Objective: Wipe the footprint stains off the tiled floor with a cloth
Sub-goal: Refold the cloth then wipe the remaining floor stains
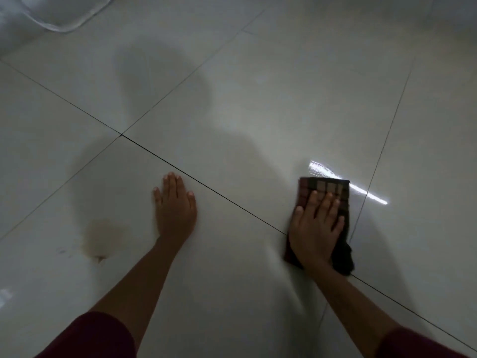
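The head view looks down on a glossy pale tiled floor (232,104) crossed by thin dark grout lines, with four of them meeting at one junction (121,134) to the upper left of the hands. One cloth (324,188) lies flat on the floor at the right, a dark brown piece with a band of lighter tan checks along its far edge; its long axis runs from the near side toward the far side, tilted slightly, and its near end is bunched into a darker fold at the lower right. It sits across a diagonal grout line, just left of another line running away up the frame. The right hand (316,228) lies palm down on the cloth, fingers spread a little and extended toward the checked edge, pressing it flat rather than pinching it. The left hand (175,210) rests palm down on bare tile, well apart from the cloth, fingers close together and pointing away from the person, holding nothing. Two bare forearms lead back to two dark maroon sleeves (98,337) at the bottom corners. One brownish stain (103,240) shows on the tile to the left of the left hand, with faint dark smudges beside it. A bright streak of reflected light (361,191) lies just beyond the cloth's right corner. A pale curved object in the top left corner is too blurred to identify.
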